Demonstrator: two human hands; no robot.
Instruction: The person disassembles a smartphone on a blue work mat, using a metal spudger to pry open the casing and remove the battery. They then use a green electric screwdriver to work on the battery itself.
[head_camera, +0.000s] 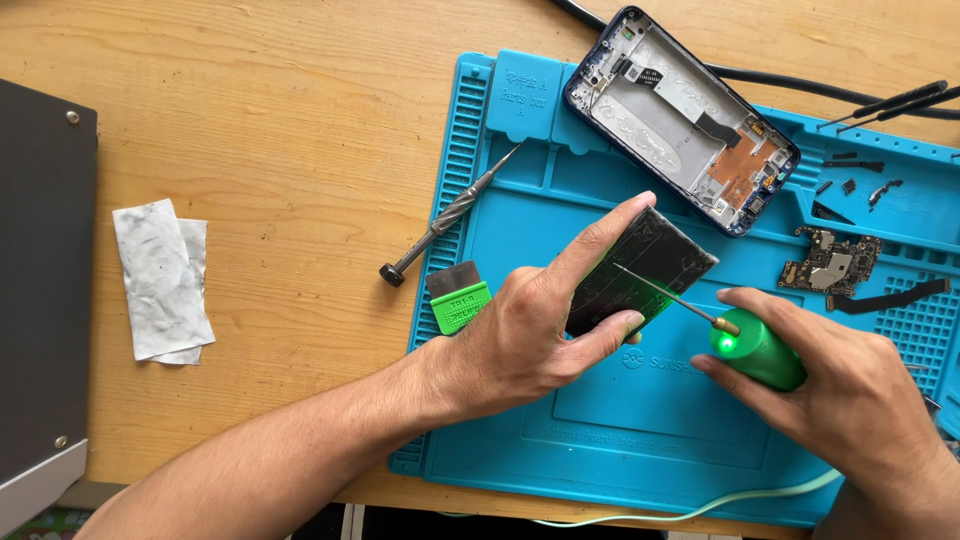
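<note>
Over the middle of the blue repair mat (600, 420), a black phone battery (640, 268) is pinched by the left hand (530, 335), forefinger stretched along its top edge. A green hot-tip tool (755, 348) is gripped by the right hand (850, 395), its needle laid on the battery. At the mat's top edge lies an opened phone frame (680, 115); off its left edge, on the table (280, 130), a twisted screwdriver (445, 222).

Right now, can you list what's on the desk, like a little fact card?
Left hand: holds a black battery tilted above the mat
Right hand: holds a green tool, thin tip on the battery
Mat: blue, on a wooden desk
Phone frame: opened, top of mat
Screwdriver: across mat's left edge
Wipes: white, far left
</note>
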